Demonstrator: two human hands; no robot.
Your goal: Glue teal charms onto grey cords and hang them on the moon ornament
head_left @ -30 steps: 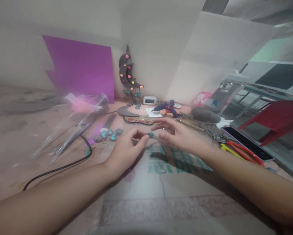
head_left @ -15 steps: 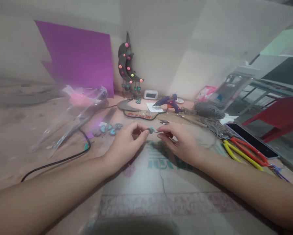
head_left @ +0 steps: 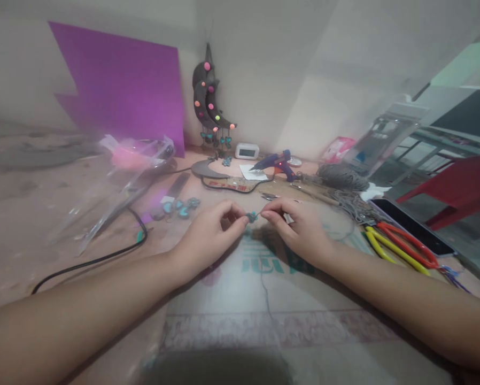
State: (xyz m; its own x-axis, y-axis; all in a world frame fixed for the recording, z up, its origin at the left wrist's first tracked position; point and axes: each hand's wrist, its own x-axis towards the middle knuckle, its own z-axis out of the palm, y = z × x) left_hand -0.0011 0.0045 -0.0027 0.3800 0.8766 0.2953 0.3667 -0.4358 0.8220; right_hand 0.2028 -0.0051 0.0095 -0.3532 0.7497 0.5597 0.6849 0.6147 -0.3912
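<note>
My left hand (head_left: pixel 219 230) is closed in a pinch on a small teal-and-grey charm (head_left: pixel 252 216), which sticks out past its thumb tip. My right hand (head_left: pixel 298 227) faces it, thumb and forefinger pressed together on a thin strand (head_left: pixel 259 214) beside the charm; whether this is thread or wire is too fine to make out. More teal-and-grey charms (head_left: pixel 184 211) lie left of my left hand. A grey thread (head_left: pixel 265 291) lies on the plastic-covered table below my hands.
A glue gun (head_left: pixel 278 163) and a white digital clock (head_left: pixel 247 151) stand at the back, near a grey felt moon (head_left: pixel 208 169). Grey yarn (head_left: pixel 340 177), a phone (head_left: pixel 412 225) and red-and-yellow-handled pliers (head_left: pixel 404 248) lie right. A black cable (head_left: pixel 91 263) curves at left.
My right fingertips have closed together and sit right by the charm, where a longer straight piece showed between the hands before. The charm has shifted slightly right. The view has tilted a little.
</note>
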